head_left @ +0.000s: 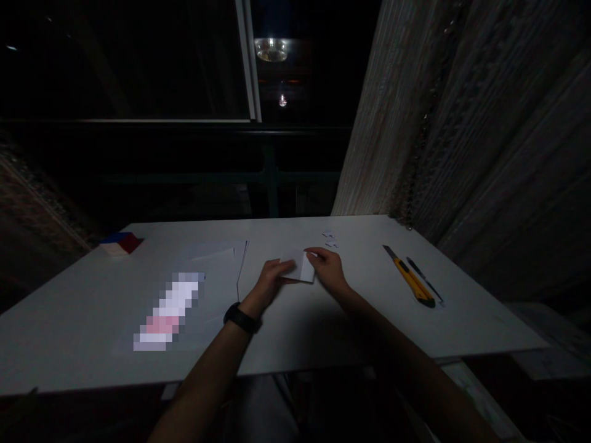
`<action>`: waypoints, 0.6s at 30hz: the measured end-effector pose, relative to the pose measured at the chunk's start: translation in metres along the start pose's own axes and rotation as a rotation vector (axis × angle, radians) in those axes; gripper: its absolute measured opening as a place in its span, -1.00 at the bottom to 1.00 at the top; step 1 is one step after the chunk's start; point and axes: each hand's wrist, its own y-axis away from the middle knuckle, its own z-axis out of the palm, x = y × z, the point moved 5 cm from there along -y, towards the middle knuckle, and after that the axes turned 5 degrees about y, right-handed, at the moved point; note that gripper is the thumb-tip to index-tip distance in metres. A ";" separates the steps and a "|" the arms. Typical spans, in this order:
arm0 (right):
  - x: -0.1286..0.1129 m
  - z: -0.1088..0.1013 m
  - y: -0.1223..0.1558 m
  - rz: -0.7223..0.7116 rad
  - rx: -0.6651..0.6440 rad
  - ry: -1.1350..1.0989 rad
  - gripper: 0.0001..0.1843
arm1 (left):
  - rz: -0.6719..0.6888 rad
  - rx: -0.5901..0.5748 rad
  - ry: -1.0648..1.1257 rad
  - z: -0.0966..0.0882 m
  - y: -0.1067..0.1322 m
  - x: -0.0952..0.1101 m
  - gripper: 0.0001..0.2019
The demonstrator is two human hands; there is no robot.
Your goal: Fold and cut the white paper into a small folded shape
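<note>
Between my hands, over the middle of the white table [369, 332], is a small folded piece of white paper [298, 266]. My left hand [271, 277], with a dark watch on the wrist, grips the paper's left side, thumb on top. At the upper right edge, my right hand [329, 267] pinches the paper between thumb and fingers. A crease runs across it, and the strip at its right looks brighter. What lies under the paper is hidden.
A yellow utility knife [410, 278], blade out, and a dark pen [423, 279] lie at right. Paper scraps [330, 239] sit behind my hands. At left are larger paper sheets [217, 289], a pixelated bright patch [168, 311] and a red, white and blue block [120, 243].
</note>
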 end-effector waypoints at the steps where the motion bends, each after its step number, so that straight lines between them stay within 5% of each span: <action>1: -0.001 0.000 -0.001 -0.018 -0.043 0.013 -0.74 | -0.010 -0.017 0.057 0.000 0.001 0.002 -0.66; 4: -0.009 0.002 -0.002 -0.095 -0.177 0.009 -0.76 | -0.054 -0.031 0.115 -0.001 0.000 0.006 -0.54; 8: -0.021 0.005 0.006 -0.191 -0.280 0.110 -0.75 | -0.030 0.073 -0.063 -0.009 -0.005 0.001 -0.67; 18: -0.027 0.009 0.013 -0.314 -0.294 0.202 -0.79 | -0.089 0.050 -0.274 -0.010 -0.006 -0.009 -0.76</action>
